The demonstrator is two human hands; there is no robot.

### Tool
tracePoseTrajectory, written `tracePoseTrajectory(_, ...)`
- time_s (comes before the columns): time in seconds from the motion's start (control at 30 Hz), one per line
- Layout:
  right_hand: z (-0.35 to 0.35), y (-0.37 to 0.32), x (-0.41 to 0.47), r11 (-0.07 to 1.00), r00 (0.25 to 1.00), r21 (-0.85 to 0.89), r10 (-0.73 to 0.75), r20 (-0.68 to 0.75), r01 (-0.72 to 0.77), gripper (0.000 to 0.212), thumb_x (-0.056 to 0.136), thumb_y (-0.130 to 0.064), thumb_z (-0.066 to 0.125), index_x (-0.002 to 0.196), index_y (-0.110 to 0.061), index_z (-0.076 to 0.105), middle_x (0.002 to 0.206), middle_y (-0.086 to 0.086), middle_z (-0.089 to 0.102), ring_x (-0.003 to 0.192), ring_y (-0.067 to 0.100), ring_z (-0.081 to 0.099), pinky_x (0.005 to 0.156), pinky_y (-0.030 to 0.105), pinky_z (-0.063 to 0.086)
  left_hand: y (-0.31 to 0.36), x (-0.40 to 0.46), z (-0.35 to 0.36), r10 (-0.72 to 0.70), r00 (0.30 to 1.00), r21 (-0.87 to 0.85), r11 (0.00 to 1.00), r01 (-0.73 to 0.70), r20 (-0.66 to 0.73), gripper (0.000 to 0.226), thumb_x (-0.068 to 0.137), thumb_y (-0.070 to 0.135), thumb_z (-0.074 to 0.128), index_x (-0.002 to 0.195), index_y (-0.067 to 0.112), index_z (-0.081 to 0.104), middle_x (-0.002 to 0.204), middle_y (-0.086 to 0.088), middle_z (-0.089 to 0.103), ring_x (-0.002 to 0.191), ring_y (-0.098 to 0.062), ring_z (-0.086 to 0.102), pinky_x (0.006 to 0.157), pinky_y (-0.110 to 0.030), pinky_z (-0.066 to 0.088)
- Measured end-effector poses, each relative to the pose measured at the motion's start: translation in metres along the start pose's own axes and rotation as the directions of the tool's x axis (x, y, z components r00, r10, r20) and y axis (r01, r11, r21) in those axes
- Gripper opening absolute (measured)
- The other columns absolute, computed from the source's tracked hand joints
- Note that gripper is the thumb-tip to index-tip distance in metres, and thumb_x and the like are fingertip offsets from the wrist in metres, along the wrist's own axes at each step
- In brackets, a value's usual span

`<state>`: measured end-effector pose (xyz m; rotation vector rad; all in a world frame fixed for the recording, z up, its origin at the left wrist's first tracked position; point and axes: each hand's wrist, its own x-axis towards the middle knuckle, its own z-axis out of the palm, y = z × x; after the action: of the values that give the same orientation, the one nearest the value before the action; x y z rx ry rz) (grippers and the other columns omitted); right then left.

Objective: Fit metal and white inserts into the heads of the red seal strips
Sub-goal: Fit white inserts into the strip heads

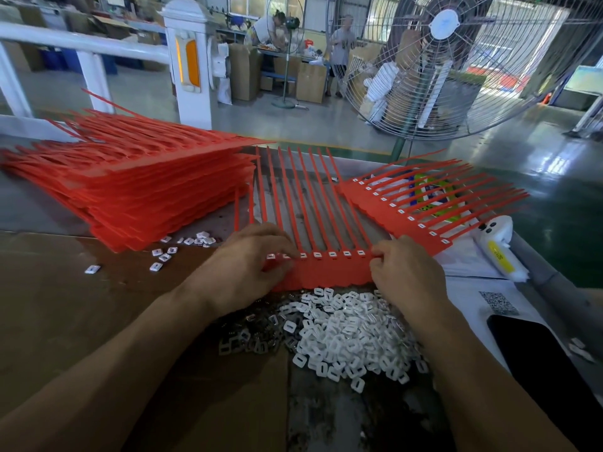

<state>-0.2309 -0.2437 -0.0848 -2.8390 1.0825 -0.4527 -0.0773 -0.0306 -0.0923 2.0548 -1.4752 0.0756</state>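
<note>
Red plastic comb of joined seal strips (pixel 326 272) lies flat on table, tails pointing away, head row running left-right between hands. Left hand (pixel 251 265) pinches left end heads; right hand (pixel 404 272) pinches right edge. Loose glossy white square inserts (pixel 346 337) heaped just nearer; grey metal inserts (pixel 248 340) left of them.

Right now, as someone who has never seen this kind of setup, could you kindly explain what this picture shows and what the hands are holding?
This is one view from a camera worn on a person's head, looking down at a workbench; there is no machine. The left hand and right hand each grip an end of a red seal strip sheet, its heads already carrying white inserts. In front lies a pile of white inserts beside metal inserts. A stack of red sheets sits at left, a finished sheet at right, a dark phone nearby.
</note>
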Motion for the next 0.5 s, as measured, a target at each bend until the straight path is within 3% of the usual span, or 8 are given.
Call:
tracePoseTrajectory(0.1,0.004,0.002,-0.006,1.000,0.998,0.021,-0.022,-0.060,0.024,0.028,0.099,-0.023,0.050,0.110,-0.015,0.074,0.098,0.007,0.057,0.095,0.028,0.059,0.071,0.037,0.051,-0.004,0.000,-0.007,-0.164,0.977,0.036,0.985,0.171,-0.139,0.014,0.098,0.038,0.061,0.104,0.033,0.072,0.104,0.017,0.058,0.095,-0.003,0.059,0.085,-0.032,0.052)
tracePoseTrajectory(0.2,0.006,0.003,-0.005,0.999,0.995,0.044,-0.007,-0.097,0.011,0.025,0.100,-0.026,0.051,0.111,-0.015,0.071,0.093,0.005,0.058,0.093,0.028,0.060,0.067,0.035,0.044,-0.008,-0.002,-0.010,-0.343,0.927,0.140,0.921,0.364,-0.152,0.012,0.096,0.044,0.059,0.096,0.034,0.067,0.099,0.013,0.058,0.090,-0.013,0.061,0.080,-0.037,0.053)
tracePoseTrajectory(0.33,0.006,0.004,-0.005,0.999,0.995,0.042,-0.005,-0.099,0.009,0.022,0.101,-0.029,0.052,0.102,-0.017,0.071,0.088,0.003,0.057,0.084,0.025,0.059,0.062,0.032,0.040,-0.007,-0.003,-0.014,-0.435,0.879,0.224,0.853,0.471,-0.193,0.019,0.094,0.047,0.062,0.083,0.033,0.055,0.098,0.005,0.056,0.083,-0.018,0.057,0.073,-0.035,0.047)
tracePoseTrajectory(0.43,0.006,0.001,-0.003,1.000,0.997,0.012,-0.011,-0.072,0.012,0.024,0.099,-0.027,0.052,0.084,-0.016,0.068,0.081,-0.001,0.049,0.078,0.023,0.057,0.057,0.030,0.034,-0.007,-0.004,-0.016,-0.482,0.856,0.308,0.799,0.517,-0.186,0.028,0.092,0.056,0.061,0.098,0.028,0.061,0.104,0.002,0.062,0.092,-0.023,0.064,0.069,-0.034,0.041)
tracePoseTrajectory(0.5,0.004,-0.002,-0.001,1.000,0.999,-0.018,-0.004,-0.046,0.003,0.025,0.099,-0.027,0.051,0.086,-0.015,0.069,0.083,0.000,0.051,0.077,0.022,0.056,0.058,0.030,0.037,-0.007,-0.004,-0.016,-0.510,0.845,0.323,0.782,0.533,-0.160,0.038,0.091,0.060,0.061,0.110,0.028,0.062,0.109,0.003,0.067,0.100,-0.024,0.066,0.072,-0.035,0.045)
